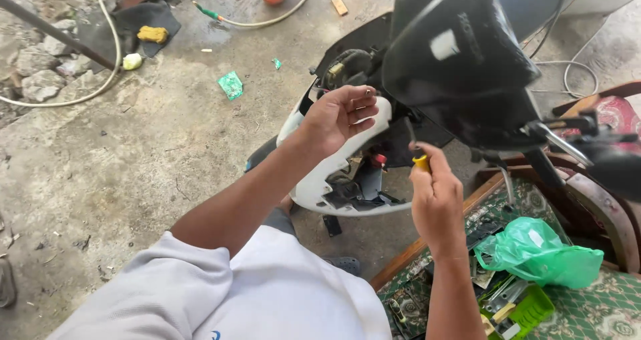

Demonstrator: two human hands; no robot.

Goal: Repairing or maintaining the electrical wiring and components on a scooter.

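Steadiness matters: right hand [437, 203] grasps the yellow-handled screwdriver [418, 158], best kept square under the black scooter panel [461, 59]; left hand [337, 116] pinches 1 small screw [367, 92].

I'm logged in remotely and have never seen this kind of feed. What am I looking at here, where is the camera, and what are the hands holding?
There is one picture, from a camera worn on the person's head, looking down at their bare arms. They work on a scooter with white body panels and a black front cover, standing on a concrete floor. The right hand grips a yellow-handled screwdriver pointing up at the cover. The left hand is raised, pinching a small screw-like part at its fingertips. At lower right, a patterned cushioned seat carries a crumpled green plastic bag and a green tray of small parts.
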